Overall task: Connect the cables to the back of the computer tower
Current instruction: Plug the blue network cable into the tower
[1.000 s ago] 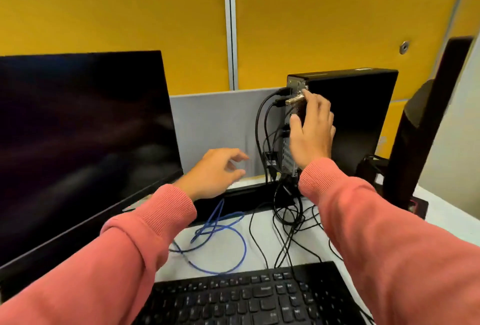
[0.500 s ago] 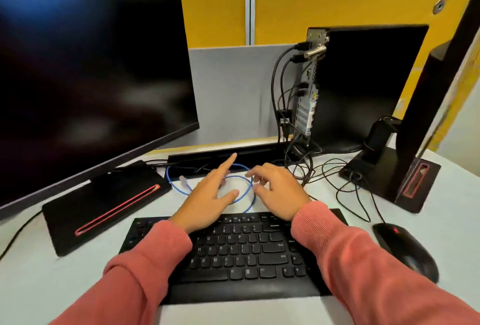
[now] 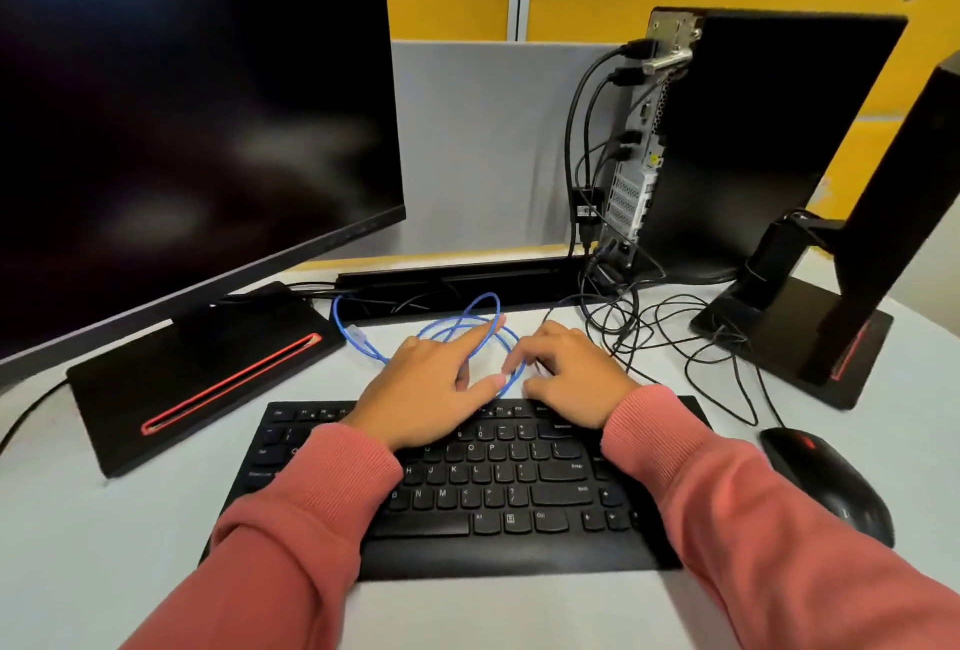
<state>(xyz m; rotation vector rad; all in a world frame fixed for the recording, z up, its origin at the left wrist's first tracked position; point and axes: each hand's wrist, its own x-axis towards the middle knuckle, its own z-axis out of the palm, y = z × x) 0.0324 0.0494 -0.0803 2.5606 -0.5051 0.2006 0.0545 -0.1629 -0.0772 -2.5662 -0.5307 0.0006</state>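
A blue network cable [image 3: 363, 343] lies in loose loops on the desk behind the keyboard, its clear plug [image 3: 358, 335] at the left end. My left hand [image 3: 436, 384] hovers over the loops with its index finger stretched forward and its thumb spread beside a strand. My right hand [image 3: 569, 371] sits just right of it. Its curled fingertips are down on the cable, and the thumb is hidden. The black computer tower [image 3: 769, 129] stands at the back right. Its rear panel [image 3: 636, 192] faces left with several black cables [image 3: 574, 140] plugged in.
A black keyboard [image 3: 498, 488] lies under my wrists and a black mouse [image 3: 831, 483] at the right. A large dark monitor [image 3: 182, 103] on a black base [image 3: 208, 363] fills the left. A second monitor stand [image 3: 795, 332] and tangled black wires [image 3: 675, 337] sit right of the cable.
My right hand left the tower's rear panel and came down to the desk. Both hands now sit at the blue cable, and the right fingers have curled onto it.
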